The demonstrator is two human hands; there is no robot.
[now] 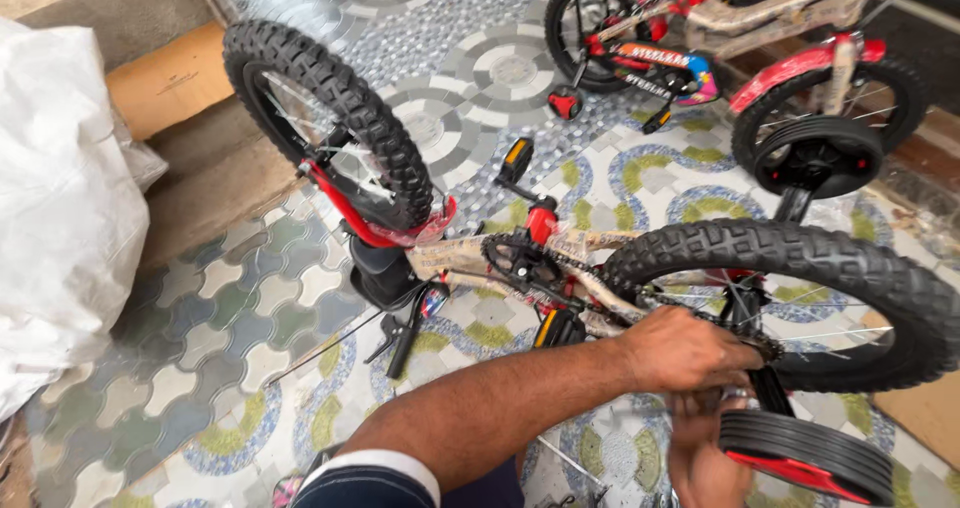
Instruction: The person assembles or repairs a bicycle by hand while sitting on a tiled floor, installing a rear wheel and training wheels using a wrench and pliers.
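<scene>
A small red and tan bicycle (470,253) lies upside down on the patterned tile floor. Its knobbly front wheel (375,128) points up to the left, and its rear wheel (800,248) is at the right. My left hand (685,353) is closed over the rear axle by the chain. Just beneath it, my right hand (700,458) reaches up to the same spot, its fingers hidden behind the left hand. A black training wheel with a red hub (805,453) sits right beside my right hand. A second training wheel (818,153) stands up behind the rear tyre.
Another small bicycle (760,13), wrapped in packing, stands at the top right. A big white sack (60,198) fills the left edge, next to a cardboard piece (170,78) and a concrete step (215,168). A pedal (515,158) sticks up mid-frame.
</scene>
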